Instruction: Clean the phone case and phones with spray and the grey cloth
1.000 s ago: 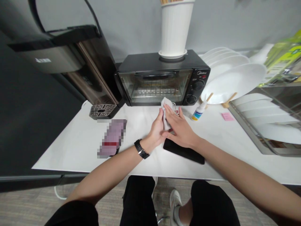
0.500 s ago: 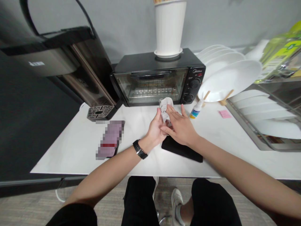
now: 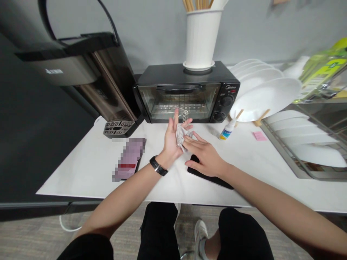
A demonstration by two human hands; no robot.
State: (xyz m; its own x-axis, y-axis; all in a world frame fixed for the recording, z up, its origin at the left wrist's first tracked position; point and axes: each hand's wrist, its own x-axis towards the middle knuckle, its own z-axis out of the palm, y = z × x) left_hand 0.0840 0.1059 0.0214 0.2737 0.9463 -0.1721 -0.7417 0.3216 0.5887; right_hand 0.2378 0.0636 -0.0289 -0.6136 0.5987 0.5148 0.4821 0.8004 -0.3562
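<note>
The left hand stands palm-up with its grip spread, a crumpled white cloth lying loose against the fingers, so the soft wad could slide off onto the smooth white tabletop. Just right of it the right hand, grip spread flat, touches the cloth above a slim glossy black phone, which a careless press might smear or push; further right stands a small plastic dropper bottle.

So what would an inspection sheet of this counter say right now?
Surface: white counter, mostly bare in front.
Job's things: crumpled cloth in open left hand; right hand touches it, over a black phone.
Clutter: small bottle, pink note, blurred item.
Fingers: both hands' fingers spread.
Cables: white cord near floor.
Surroundings: toaster oven, white holder, plates, dispenser.
</note>
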